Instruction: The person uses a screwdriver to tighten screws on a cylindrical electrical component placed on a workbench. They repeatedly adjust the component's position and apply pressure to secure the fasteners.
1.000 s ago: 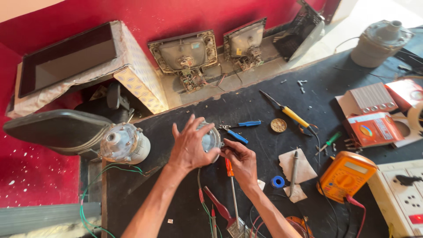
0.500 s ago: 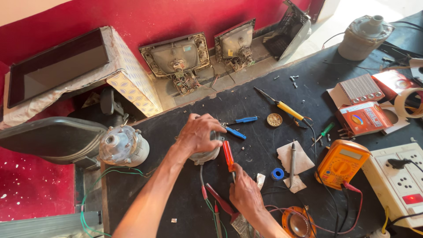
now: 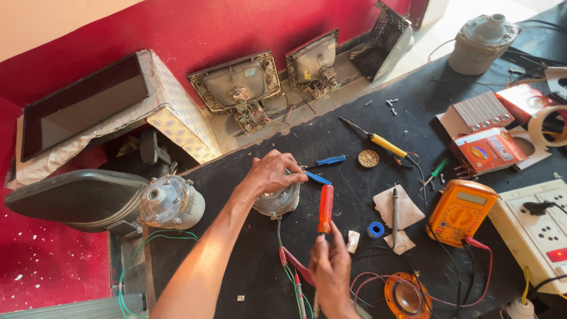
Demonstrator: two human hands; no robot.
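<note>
The round metal motor housing [image 3: 276, 199] sits mid-counter [image 3: 331, 139], looking heavy, rigid and smooth; I'd take it by its rim. My left hand [image 3: 273, 171] clamps over it; at five o'clock my right hand [image 3: 331, 266] grasps the red-handled screwdriver [image 3: 325, 209].
</note>
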